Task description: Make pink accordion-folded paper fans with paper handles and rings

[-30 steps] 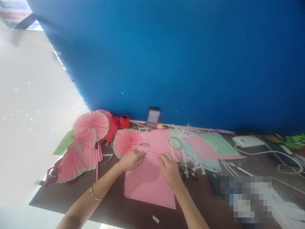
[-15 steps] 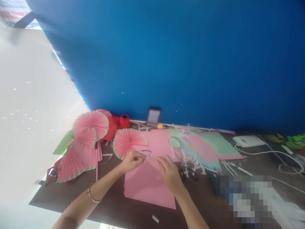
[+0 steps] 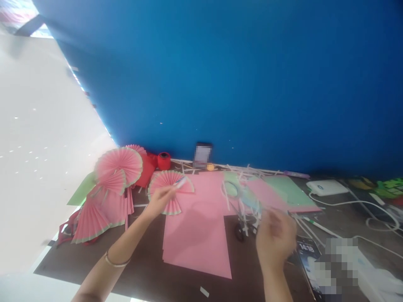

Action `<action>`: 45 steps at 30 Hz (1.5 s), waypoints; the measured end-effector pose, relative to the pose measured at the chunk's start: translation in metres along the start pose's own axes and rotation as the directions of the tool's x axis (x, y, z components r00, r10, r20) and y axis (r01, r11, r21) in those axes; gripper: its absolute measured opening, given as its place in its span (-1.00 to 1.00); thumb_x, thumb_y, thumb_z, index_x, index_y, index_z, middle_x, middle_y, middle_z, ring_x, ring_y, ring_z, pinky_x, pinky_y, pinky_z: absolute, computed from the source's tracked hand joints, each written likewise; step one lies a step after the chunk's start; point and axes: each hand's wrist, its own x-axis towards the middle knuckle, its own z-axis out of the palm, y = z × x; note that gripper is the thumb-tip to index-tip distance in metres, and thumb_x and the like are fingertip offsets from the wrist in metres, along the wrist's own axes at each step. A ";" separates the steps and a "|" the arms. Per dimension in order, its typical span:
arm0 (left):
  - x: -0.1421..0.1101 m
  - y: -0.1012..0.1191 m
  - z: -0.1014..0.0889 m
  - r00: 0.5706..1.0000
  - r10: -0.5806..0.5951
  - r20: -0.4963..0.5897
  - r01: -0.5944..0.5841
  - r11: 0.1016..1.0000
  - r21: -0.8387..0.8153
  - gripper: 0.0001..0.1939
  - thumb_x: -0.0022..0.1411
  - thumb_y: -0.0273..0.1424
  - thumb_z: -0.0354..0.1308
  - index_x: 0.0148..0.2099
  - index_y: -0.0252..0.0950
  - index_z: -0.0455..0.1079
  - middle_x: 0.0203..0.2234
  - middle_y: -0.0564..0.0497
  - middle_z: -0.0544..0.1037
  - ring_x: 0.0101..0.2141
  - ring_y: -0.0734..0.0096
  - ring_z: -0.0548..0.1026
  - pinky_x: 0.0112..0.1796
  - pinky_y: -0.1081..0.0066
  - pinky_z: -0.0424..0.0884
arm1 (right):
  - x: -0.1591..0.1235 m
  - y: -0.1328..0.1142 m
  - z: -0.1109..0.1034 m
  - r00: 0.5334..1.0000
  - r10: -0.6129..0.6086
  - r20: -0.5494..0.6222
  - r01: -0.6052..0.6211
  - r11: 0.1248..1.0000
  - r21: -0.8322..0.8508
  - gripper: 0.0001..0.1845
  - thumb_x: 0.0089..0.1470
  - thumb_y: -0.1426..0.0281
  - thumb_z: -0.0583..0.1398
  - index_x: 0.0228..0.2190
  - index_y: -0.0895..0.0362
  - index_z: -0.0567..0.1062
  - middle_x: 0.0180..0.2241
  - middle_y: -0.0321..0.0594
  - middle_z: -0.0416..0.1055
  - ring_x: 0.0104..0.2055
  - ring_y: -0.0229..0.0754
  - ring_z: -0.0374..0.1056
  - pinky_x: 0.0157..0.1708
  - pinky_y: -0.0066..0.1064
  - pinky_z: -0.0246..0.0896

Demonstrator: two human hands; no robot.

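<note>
My left hand (image 3: 162, 199) pinches a small roll of tape (image 3: 181, 182) with a blue and white core. It is held in front of a round pleated pink paper fan (image 3: 170, 178) with green edging. My right hand (image 3: 276, 233) is smeared by motion, its fingers partly curled. Whether it holds anything does not show. It hovers between the black-handled scissors (image 3: 239, 231) and a phone (image 3: 307, 256) with a lit screen. Pink paper sheets (image 3: 197, 243) lie between my hands, overlapping on the dark table (image 3: 138, 268).
Finished pleated fans (image 3: 118, 165) pile up at the left. Green sheets (image 3: 291, 193) and white paper strips (image 3: 242, 209) lie behind my right hand. A white device (image 3: 327, 187) with a cable sits at the right. A blue wall (image 3: 220, 84) rises behind the table.
My hands have moved apart. The right went right, away from the left, toward the phone. The left moved slightly left and up with the tape roll, which has turned edge-on.
</note>
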 end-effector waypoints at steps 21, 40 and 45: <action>0.002 -0.077 0.069 0.995 -0.016 0.094 -0.020 0.927 0.375 -0.63 0.12 -0.56 -0.03 0.00 -0.32 0.29 -0.15 -0.13 0.41 -0.18 0.33 0.41 -0.13 0.25 0.34 | -0.098 0.044 0.043 0.679 0.123 0.724 -0.276 0.956 0.096 -0.54 0.05 0.41 0.05 0.02 0.10 0.24 -0.39 -0.23 0.39 -0.32 -0.15 0.36 -0.25 -0.20 0.31; -0.006 -0.092 0.074 0.930 -0.332 0.159 0.367 0.871 -0.326 -0.60 0.05 -0.16 0.17 -0.17 -0.37 0.42 -0.35 -0.11 0.57 -0.30 0.29 0.52 -0.21 0.30 0.40 | -0.069 -0.008 0.063 0.643 0.343 0.685 -0.586 0.796 0.151 -0.75 -0.07 0.20 0.20 -0.49 0.14 0.39 -0.51 -0.22 0.38 -0.43 -0.16 0.32 -0.41 -0.35 0.26; -0.006 -0.091 0.072 0.939 -0.289 0.185 0.333 0.899 -0.286 -0.66 0.11 -0.22 0.11 -0.16 -0.36 0.43 -0.29 -0.12 0.56 -0.28 0.32 0.50 -0.22 0.33 0.38 | -0.068 -0.023 0.090 0.388 0.282 0.878 -0.727 0.678 0.104 -0.66 -0.14 0.13 0.23 -0.58 0.16 0.35 -0.61 -0.32 0.29 -0.52 -0.24 0.24 -0.52 -0.44 0.15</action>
